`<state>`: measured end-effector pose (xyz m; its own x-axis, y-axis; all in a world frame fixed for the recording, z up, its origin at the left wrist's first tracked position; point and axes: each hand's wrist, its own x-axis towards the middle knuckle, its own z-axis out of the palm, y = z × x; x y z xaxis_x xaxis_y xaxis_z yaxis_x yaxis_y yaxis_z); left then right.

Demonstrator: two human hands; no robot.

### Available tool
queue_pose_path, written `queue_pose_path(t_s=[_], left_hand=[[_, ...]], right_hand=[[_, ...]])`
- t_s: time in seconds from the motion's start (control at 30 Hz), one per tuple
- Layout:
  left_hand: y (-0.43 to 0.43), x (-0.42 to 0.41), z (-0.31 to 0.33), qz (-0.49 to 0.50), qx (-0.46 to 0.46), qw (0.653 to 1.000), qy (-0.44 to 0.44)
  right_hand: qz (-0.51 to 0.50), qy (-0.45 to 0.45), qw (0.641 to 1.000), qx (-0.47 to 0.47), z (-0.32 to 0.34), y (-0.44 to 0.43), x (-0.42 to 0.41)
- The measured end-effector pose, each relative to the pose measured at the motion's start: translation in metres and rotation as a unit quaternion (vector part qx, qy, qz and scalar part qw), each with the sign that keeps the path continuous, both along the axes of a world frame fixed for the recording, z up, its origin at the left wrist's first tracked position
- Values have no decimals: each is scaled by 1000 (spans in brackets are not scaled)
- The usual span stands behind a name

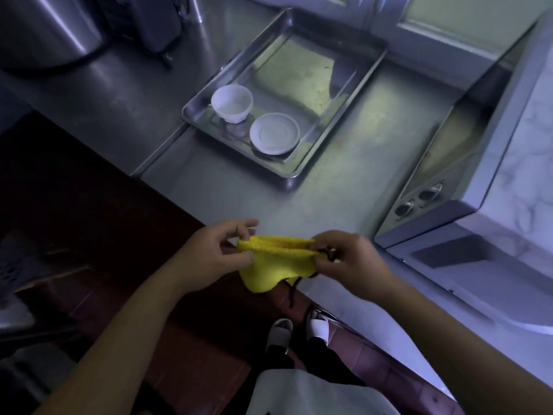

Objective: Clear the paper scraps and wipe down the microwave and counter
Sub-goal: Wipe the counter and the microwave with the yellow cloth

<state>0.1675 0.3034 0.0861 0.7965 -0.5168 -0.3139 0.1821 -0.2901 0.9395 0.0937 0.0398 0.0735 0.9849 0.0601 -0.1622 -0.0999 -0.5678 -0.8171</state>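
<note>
Nearest, at the bottom of the view: two feet in white slippers (281,332) are seen on dark red floor tiles (191,339), close to the near edge of the counter (344,193).

Over that near edge, a yellow cloth (269,266) is held up between both hands. Its left end is pinched by the left hand (220,250), thumb and fingers curled onto the folded upper hem. Its right end is gripped the same way by the right hand (350,262). The hem is stretched between the two hands; the rest hangs slack below. A dark cord (293,290) trails from the cloth's right end.

The counter is steel. At its right edge the microwave (508,163) is set, with two round knobs (419,199) seen at the near corner of its front.

Farther in, near the counter's middle, a shallow metal tray (291,173) is laid at an angle. In its near-left corner a white cup (232,103) stands upright, and just beside it a round white lid (274,133) lies flat.

At the far left corner, a large metal vessel (51,28) is partly seen.
</note>
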Motion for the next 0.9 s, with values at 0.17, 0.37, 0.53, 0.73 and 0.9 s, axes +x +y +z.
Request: queue_pose_path(t_s=[0.17, 0.37, 0.53, 0.73, 0.9], left_hand=[[-39, 30, 5, -37, 169, 952, -253], [-66, 3, -32, 17, 148, 877, -456], [-61, -49, -106, -170, 249, 929, -212], [-69, -34, -104, 24, 64, 997, 31], [-103, 15, -107, 78, 189, 977, -62]], right_hand=[[-47, -109, 991, -55, 18, -28, 24], [-86, -196, 969, -125, -3, -43, 0], [67, 94, 956, -271, -61, -31, -49], [-54, 189, 971, -134, -55, -50, -23], [-109, 123, 975, -150, -65, -50, 43]])
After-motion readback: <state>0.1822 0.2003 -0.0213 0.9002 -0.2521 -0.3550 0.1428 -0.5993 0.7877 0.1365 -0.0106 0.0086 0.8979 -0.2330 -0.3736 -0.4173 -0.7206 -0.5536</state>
